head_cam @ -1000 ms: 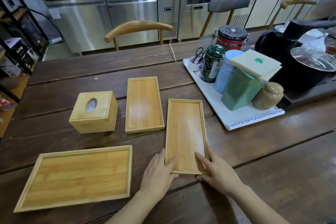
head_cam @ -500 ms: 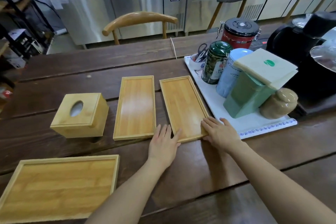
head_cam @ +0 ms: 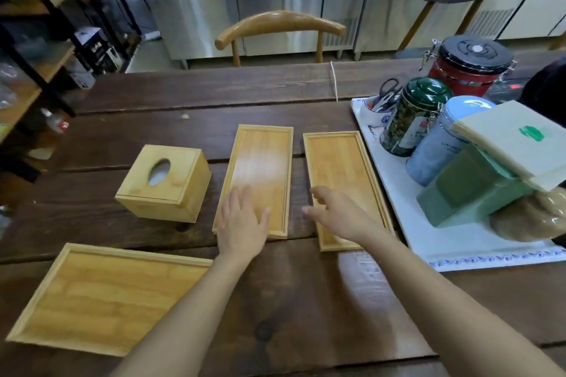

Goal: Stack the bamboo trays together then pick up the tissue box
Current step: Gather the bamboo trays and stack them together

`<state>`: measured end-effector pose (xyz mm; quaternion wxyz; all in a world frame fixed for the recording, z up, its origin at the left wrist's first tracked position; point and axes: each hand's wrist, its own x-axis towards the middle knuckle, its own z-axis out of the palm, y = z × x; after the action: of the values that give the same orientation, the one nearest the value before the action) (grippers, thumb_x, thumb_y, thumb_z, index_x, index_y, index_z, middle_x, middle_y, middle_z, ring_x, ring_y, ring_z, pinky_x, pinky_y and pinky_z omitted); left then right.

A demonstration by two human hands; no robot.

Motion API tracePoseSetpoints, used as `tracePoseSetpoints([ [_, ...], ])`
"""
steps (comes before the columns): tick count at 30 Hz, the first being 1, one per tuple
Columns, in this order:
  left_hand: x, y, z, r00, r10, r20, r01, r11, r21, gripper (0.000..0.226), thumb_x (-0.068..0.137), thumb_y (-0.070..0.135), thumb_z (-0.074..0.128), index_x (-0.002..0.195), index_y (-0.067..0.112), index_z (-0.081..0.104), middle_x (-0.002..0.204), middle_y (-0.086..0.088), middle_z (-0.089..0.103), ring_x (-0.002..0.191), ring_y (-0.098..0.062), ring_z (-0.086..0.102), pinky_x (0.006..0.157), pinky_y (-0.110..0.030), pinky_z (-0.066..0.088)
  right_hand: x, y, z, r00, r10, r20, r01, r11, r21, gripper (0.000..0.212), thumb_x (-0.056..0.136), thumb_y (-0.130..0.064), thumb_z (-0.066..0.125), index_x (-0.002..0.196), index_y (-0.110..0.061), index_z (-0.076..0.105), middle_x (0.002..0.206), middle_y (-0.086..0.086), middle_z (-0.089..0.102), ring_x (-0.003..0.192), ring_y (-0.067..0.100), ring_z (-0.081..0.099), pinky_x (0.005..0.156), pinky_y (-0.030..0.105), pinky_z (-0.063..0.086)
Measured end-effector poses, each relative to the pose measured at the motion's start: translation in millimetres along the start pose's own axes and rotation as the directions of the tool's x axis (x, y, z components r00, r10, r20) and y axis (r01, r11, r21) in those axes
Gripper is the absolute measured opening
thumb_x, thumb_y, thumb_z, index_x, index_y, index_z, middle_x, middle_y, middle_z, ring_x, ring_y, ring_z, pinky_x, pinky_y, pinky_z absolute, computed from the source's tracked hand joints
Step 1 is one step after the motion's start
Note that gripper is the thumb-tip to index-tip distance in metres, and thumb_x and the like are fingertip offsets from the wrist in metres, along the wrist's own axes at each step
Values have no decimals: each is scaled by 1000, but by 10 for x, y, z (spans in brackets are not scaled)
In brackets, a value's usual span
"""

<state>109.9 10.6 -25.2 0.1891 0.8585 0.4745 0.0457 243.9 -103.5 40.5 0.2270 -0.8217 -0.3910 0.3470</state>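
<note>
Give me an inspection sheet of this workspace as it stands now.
Surface: dark plank table, bare in the middle.
Job's things: two narrow bamboo trays side by side, unstacked; large tray apart at near left; tissue box upright, untouched.
Clutter: white tray with tins, jars, scissors.
Grip: left hand flat over the left narrow tray; right hand open over the right one; neither holds anything.
Cables: white cord across far planks.
Surroundings: chair, steel cabinets, shelving.
</note>
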Motion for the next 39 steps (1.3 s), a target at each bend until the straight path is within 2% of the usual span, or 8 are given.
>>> tracePoseSetpoints([
  [3, 97, -239, -38, 957, -263, 126, 270, 962, -45, 76, 95, 44, 45, 152, 12, 6, 162, -14, 3, 149, -30, 5, 120, -43, 11, 54, -227, 256, 998, 62, 33, -70, 944, 323, 61, 92, -22, 53, 144, -7, 24, 150, 7, 34, 138, 22, 31, 106, 24, 29],
  [6, 143, -363, -2, 915, -322, 244, 366, 916, -163, 77, 96, 36, 46, 152, 8, 1, 162, -11, 0, 149, -27, 2, 121, -42, 10, 169, -312, 514, 981, 178, 74, -190, 827, 528, 65, 90, -21, 57, 144, -14, 21, 148, 5, 38, 135, 23, 36, 108, 33, 31],
  [10, 184, -322, -63, 898, -320, 303, 438, 711, -550, 48, 94, 21, 48, 140, 14, 37, 142, -8, 46, 128, -28, 43, 106, -44, 38, 289, -398, 718, 954, 278, 110, -264, 612, 745, 68, 85, -17, 62, 141, -21, 24, 144, 2, 41, 132, 24, 37, 110, 41, 29],
  [14, 197, -315, -271, 887, -340, 311, 461, 637, -618, 36, 96, 21, 48, 127, 3, 50, 119, -6, 58, 101, -23, 51, 82, -34, 40, 357, -386, 652, 893, 446, 64, -298, 479, 825, 70, 88, -19, 58, 145, -13, 17, 149, 9, 32, 136, 31, 31, 110, 47, 27],
  [22, 21, 115, -266, 957, -228, 182, 290, 800, -524, 37, 102, 32, 28, 118, 7, 50, 110, -9, 59, 97, -24, 53, 81, -36, 43, 217, -199, 373, 859, 290, -423, -103, 906, 411, 24, 98, -15, 35, 111, 0, 49, 101, 16, 59, 90, 29, 54, 72, 31, 37],
  [26, -58, 501, -97, 977, -139, 164, 208, 803, -558, 34, 102, 27, 29, 114, 7, 53, 112, -13, 63, 104, -31, 59, 91, -44, 48, 132, 195, 154, 792, 254, -555, -90, 948, 305, 16, 97, -19, 38, 89, -10, 49, 83, 8, 55, 81, 28, 53, 74, 37, 42],
  [31, -147, 1013, 275, 976, -105, 191, 182, 876, -447, 27, 99, 10, 30, 117, 1, 49, 121, -21, 60, 114, -38, 55, 95, -49, 46, 38, 738, -66, 726, 355, -588, -244, 934, 263, 34, 92, -7, 39, 59, -13, 33, 59, 6, 42, 66, 29, 40, 59, 33, 22],
  [39, -311, 1269, 493, 954, -155, 255, 257, 864, -434, 52, 97, -3, 29, 148, 2, 20, 158, -16, 24, 148, -34, 12, 115, -41, 29, 6, 1061, -66, 719, 381, -581, -264, 923, 278, 26, 91, -4, 38, 65, -8, 38, 78, 25, 53, 71, 37, 49, 59, 36, 34],
])
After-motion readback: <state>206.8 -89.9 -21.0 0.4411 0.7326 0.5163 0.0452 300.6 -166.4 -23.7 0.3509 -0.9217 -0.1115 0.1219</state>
